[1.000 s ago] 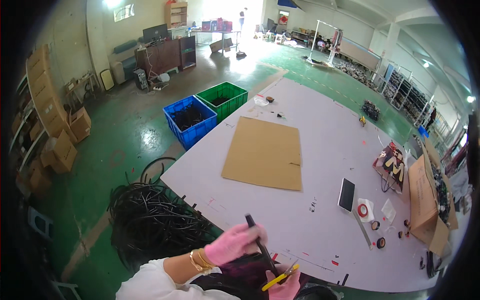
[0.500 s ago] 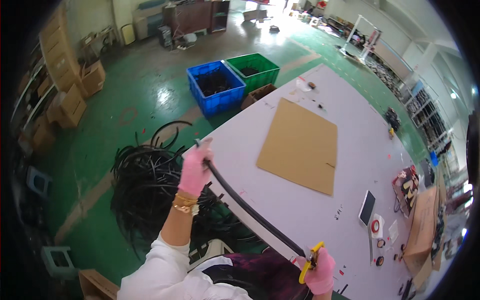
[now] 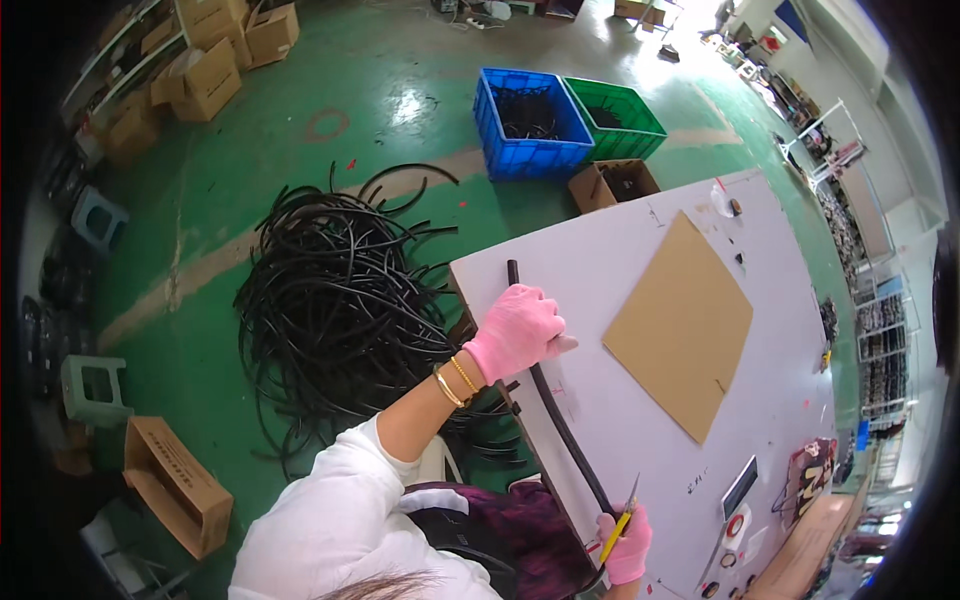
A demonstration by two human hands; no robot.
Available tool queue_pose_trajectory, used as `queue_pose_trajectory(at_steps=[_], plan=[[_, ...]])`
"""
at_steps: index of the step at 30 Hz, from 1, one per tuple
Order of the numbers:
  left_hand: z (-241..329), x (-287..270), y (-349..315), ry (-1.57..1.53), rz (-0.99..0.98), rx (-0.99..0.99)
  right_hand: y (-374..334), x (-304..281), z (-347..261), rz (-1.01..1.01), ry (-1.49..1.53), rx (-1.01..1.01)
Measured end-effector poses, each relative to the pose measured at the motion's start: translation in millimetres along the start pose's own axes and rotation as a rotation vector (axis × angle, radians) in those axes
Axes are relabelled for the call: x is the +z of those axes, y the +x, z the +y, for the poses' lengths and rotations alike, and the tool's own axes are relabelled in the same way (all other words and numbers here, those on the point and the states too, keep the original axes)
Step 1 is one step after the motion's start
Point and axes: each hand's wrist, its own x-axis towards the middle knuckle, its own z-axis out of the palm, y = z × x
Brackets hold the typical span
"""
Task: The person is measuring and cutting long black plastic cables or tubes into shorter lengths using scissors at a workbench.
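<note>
A long black rubber tube [image 3: 568,432] lies along the near left edge of the white table [image 3: 545,240]. Closed round its upper part is my left hand [image 3: 518,332], in a pink glove, with the tube's far end sticking out beyond the fist. At the tube's near end my right hand [image 3: 628,545], also gloved in pink, is closed on yellow-handled snips [image 3: 617,530], their slim metal tip pointing up and away. Whether its fingers also grip the tube is hard to make out.
Many black tubes [image 3: 340,290] lie heaped on the floor at left. A cardboard sheet [image 3: 685,325] rests on the table; a phone [image 3: 740,487] and tape rolls [image 3: 736,524] are at right. A blue crate [image 3: 535,150], green crate [image 3: 630,145] and carton [image 3: 600,190] stand beyond.
My view has swung left and down. The left hand has come down onto the tube, which now lies straighter along the table. The snips have turned in my right hand, tip upward.
</note>
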Motion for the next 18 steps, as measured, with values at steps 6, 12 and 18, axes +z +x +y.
queue_pose_trajectory(at_steps=[6,12,18], plan=[[-18,-6,4,0.111,-0.001,-0.095,16,7,-20,-0.002,0.108,0.036],[-23,-7,5,0.154,0.038,-0.203,37,6,-17,-0.045,0.185,-0.012],[-22,-1,5,0.161,0.066,-0.306,47,7,-21,-0.015,0.230,0.105]])
